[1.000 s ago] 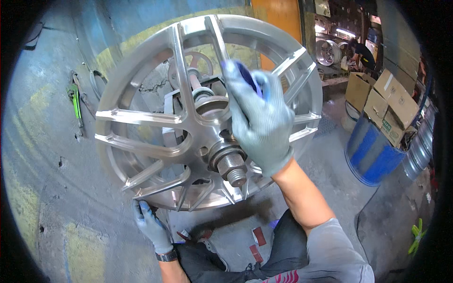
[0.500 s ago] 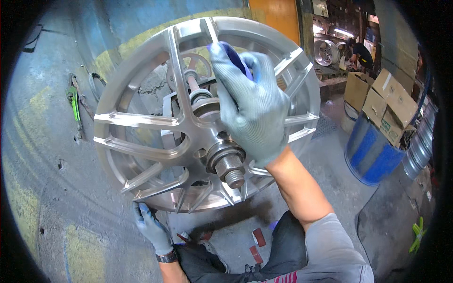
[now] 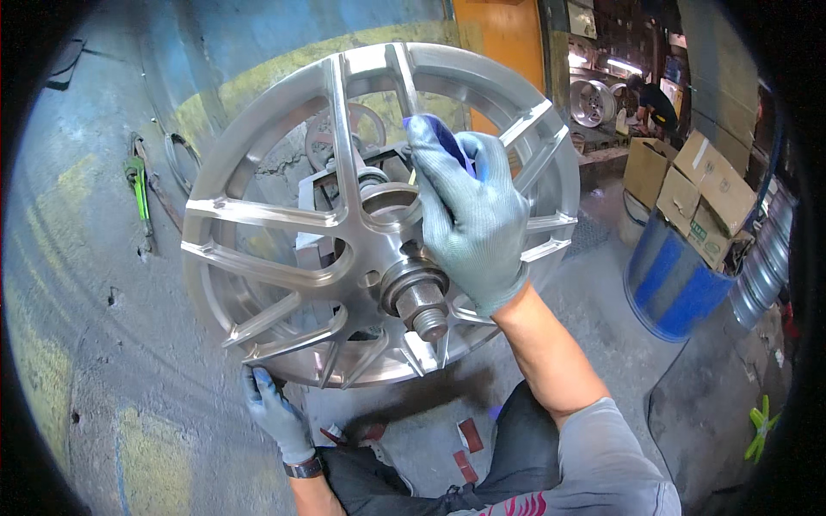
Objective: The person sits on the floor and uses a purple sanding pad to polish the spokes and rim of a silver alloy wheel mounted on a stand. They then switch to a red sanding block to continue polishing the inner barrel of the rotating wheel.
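Between right fingers (image 3: 433, 163), purple pad (image 3: 446, 141), silver wheel (image 3: 363, 243) beneath

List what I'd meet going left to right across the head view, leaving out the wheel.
Green tool, left gloved hand, right gloved hand, blue striped barrel, bright green object.

The wheel (image 3: 366, 245) is bare metal: bright and glossy along the spoke edges, with a softer, brushed look on the rim. The nut (image 3: 420, 303) at its centre is darker, duller steel. Over its upper right spokes, the right hand (image 3: 477, 211) wears a matt, ribbed knit glove; at its lower left rim, the left hand (image 3: 280, 419) wears matching cloth. Right of the wheel, the drum (image 3: 680, 279) looks like smooth plastic, beneath matt cardboard boxes (image 3: 714, 185). Left of it, the floor (image 3: 129, 344) is rough, pitted concrete.
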`<act>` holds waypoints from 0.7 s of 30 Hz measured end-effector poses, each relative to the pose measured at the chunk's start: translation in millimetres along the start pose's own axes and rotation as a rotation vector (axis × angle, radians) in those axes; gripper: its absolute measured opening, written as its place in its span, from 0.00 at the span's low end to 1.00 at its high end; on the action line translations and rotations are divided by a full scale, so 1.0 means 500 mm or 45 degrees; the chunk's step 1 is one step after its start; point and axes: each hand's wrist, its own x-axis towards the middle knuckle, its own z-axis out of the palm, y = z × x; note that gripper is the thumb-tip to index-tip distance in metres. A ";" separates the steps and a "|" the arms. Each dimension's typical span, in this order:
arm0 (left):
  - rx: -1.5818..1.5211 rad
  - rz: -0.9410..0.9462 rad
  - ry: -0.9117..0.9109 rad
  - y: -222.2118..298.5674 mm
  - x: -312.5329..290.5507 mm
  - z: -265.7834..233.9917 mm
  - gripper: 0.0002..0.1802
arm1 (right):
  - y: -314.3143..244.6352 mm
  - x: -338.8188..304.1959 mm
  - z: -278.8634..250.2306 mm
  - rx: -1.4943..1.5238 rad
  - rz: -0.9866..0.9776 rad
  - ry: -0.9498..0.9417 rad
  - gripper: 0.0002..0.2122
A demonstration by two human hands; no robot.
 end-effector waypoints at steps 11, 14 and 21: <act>-0.021 -0.040 0.011 0.007 -0.004 0.006 0.25 | 0.003 0.008 0.002 0.011 -0.025 0.016 0.23; 0.016 -0.046 0.050 0.002 -0.007 0.000 0.27 | 0.001 0.049 0.018 0.038 -0.094 0.080 0.23; -0.031 -0.030 -0.004 0.013 -0.005 0.008 0.24 | 0.003 0.009 0.006 0.044 -0.032 0.019 0.24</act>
